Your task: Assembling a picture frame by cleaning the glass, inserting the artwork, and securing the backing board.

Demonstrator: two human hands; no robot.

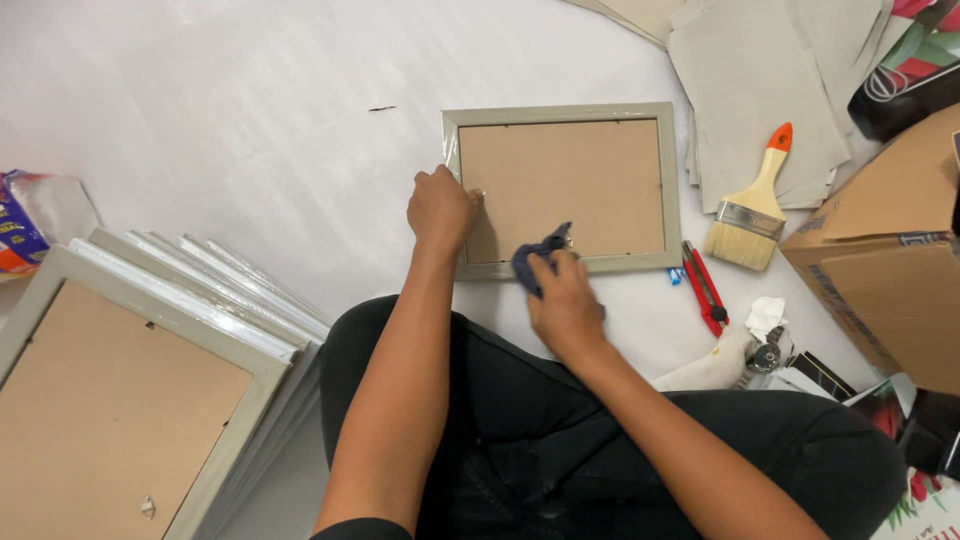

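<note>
A grey picture frame (660, 150) lies face down on the white floor in front of me, its brown backing board (570, 180) up. My left hand (440, 208) presses on the frame's left edge, fingers curled. My right hand (562, 292) grips a dark blue tool (540, 248) at the frame's lower edge, its tip resting on the backing board.
A stack of similar frames (150, 340) lies at my left. To the right are a paintbrush with an orange-tipped handle (755, 205), a red utility knife (705, 290), grey sheets (760, 70), a cardboard box (890, 260) and a crumpled tissue (765, 315). My black-trousered legs fill the bottom.
</note>
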